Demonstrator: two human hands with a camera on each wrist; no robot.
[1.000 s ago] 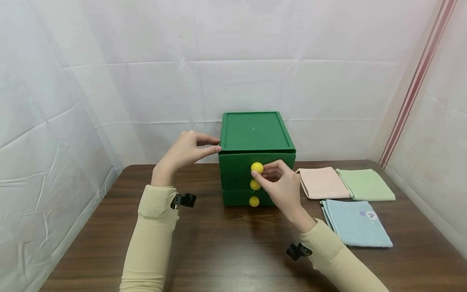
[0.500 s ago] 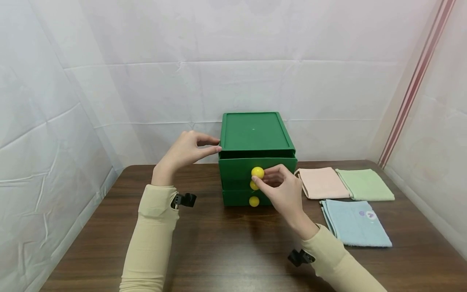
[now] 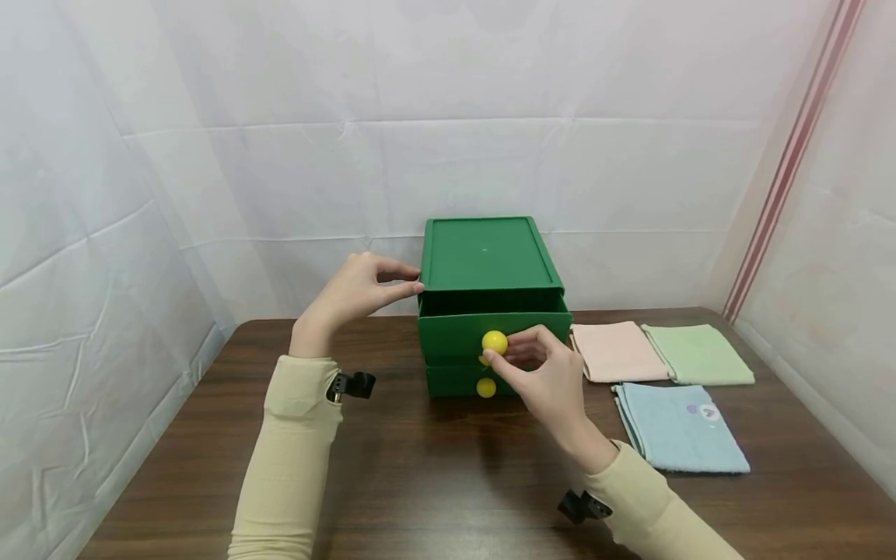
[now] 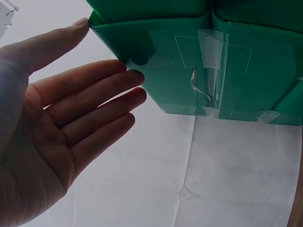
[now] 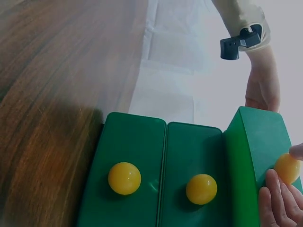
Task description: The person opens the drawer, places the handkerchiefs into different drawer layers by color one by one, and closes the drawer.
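Head view shows us the dark wooden table (image 3: 420, 482) first, walled round with white sheeting, and on it the green drawer chest (image 3: 486, 257) standing at the back middle. Its top drawer (image 3: 493, 327) now juts forward from the chest, with a dark gap open behind its front. A second ago that front sat nearly flush with the two below, so we judge the drawer is coming open and is only partly out.

To the right of the chest lie three folded cloths: a pink cloth (image 3: 617, 350) just beside a green cloth (image 3: 698, 354), and a blue cloth (image 3: 680, 428) nearer to us.

Our left hand (image 3: 357, 292) rests at the chest's upper left corner, fingers straight, thumb and fingertips touching the edge; the left wrist view shows the palm spread flat and nothing held. It has not shifted since the earlier pictures and seems to steady the chest.

Our right hand (image 3: 542, 373) pinches the top yellow knob (image 3: 495, 342) between thumb and curled fingers, and has drawn nearer to us with it. The middle knob (image 5: 201, 188) is half hidden under the drawer in the head view; the bottom knob (image 3: 486, 387) is untouched.
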